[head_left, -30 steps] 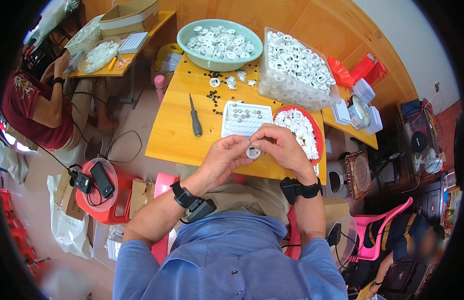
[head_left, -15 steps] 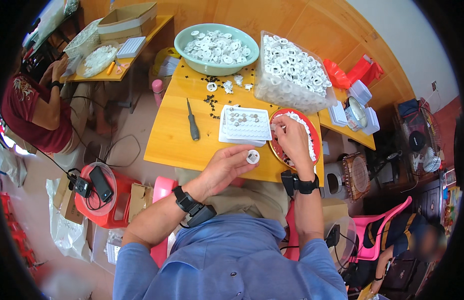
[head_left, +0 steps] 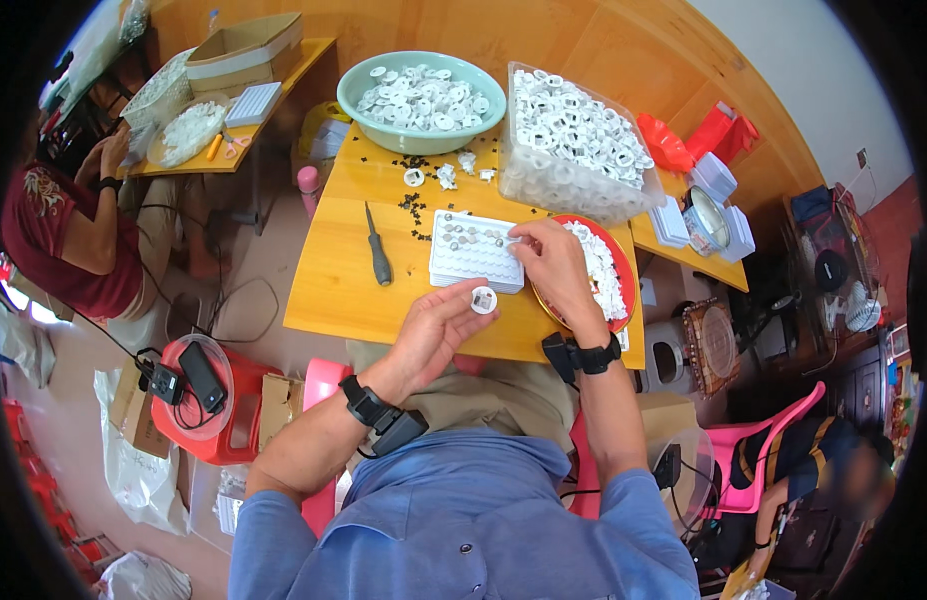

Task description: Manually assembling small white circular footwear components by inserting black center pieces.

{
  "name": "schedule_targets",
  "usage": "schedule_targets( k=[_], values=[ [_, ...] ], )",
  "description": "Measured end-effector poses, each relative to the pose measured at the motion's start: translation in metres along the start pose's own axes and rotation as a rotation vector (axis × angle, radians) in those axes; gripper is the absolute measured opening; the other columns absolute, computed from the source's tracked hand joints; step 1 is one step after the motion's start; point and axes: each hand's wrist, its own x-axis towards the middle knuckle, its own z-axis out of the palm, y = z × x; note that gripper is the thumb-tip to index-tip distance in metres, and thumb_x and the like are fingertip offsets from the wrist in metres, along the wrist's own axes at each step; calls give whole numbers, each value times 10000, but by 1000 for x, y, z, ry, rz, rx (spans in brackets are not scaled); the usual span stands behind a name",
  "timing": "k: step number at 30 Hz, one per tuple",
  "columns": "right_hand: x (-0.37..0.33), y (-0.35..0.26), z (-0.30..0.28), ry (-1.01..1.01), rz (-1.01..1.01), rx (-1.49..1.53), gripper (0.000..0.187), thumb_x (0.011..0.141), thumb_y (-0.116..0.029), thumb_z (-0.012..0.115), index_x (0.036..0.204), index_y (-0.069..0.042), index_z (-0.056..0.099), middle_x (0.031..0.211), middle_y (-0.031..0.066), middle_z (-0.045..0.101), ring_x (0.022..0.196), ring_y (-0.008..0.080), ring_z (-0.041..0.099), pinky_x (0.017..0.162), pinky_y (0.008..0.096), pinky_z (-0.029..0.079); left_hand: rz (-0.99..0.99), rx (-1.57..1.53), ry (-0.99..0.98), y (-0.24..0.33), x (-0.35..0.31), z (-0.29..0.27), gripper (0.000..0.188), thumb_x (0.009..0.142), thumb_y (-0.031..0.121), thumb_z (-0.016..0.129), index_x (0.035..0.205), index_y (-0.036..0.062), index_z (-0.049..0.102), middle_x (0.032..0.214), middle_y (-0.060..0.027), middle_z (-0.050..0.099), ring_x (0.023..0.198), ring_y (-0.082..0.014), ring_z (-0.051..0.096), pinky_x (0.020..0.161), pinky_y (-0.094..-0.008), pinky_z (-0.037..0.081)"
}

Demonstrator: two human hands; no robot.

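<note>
My left hand (head_left: 431, 335) holds a small round white plastic part (head_left: 483, 299) between thumb and fingers, in front of the table's near edge. A small darker piece shows in the part's middle. My right hand (head_left: 561, 265) has its fingertips pinched together at the right edge of a white tray (head_left: 463, 267); whatever they grip is hidden. Several small round metallic discs (head_left: 471, 236) sit in the tray's upper rows, and the tray lies on a stack of similar ones. Beside my right hand is a red round dish (head_left: 628, 262) of small white pieces.
A grey-handled screwdriver (head_left: 379, 258) lies left of the tray, near scattered black bits (head_left: 411, 205). Behind stand a pale green basin (head_left: 423, 142) and a clear plastic box (head_left: 553, 195), both full of white parts. Another person (head_left: 73, 215) works at a table on the left.
My right hand has moved left from the red dish to the tray's right edge. My left hand still holds the round white part, slightly further left in view.
</note>
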Motion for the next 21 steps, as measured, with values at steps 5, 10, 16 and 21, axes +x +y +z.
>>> schedule_targets(
  k=[5, 10, 16, 21],
  values=[
    [10, 1, 13, -42, -12, -99, 143, 797, -145, 710, 893, -40, 714, 865, 141, 672, 805, 325, 650, 718, 403, 507, -15, -8, -49, -1, -2, 2, 348, 1015, 103, 491, 1319, -64, 517, 1234, -148, 621, 1137, -275, 621, 1040, -340, 495],
    [7, -2, 7, -37, -47, -68, 131, 781, -161, 728, 854, -53, 716, 830, 130, 667, 773, 312, 650, 695, 394, 511, 0, -18, -78, -1, -3, 1, 361, 1014, 112, 499, 1335, -53, 501, 1265, -145, 607, 1184, -275, 596, 1065, -355, 476],
    [-22, -35, -10, -88, -103, -28, 107, 775, -155, 731, 830, -68, 701, 817, 104, 667, 753, 282, 664, 653, 366, 517, 36, -43, -86, 0, -2, 0, 376, 1015, 128, 512, 1359, -23, 487, 1286, -141, 598, 1204, -251, 584, 1081, -377, 463],
    [-35, -33, -9, -80, -149, -43, 106, 766, -144, 738, 832, -78, 689, 793, 85, 661, 721, 270, 668, 638, 359, 519, 68, -43, -71, 1, -3, 4, 384, 1016, 144, 522, 1365, -13, 487, 1296, -135, 594, 1209, -230, 581, 1080, -380, 462]
  ],
)
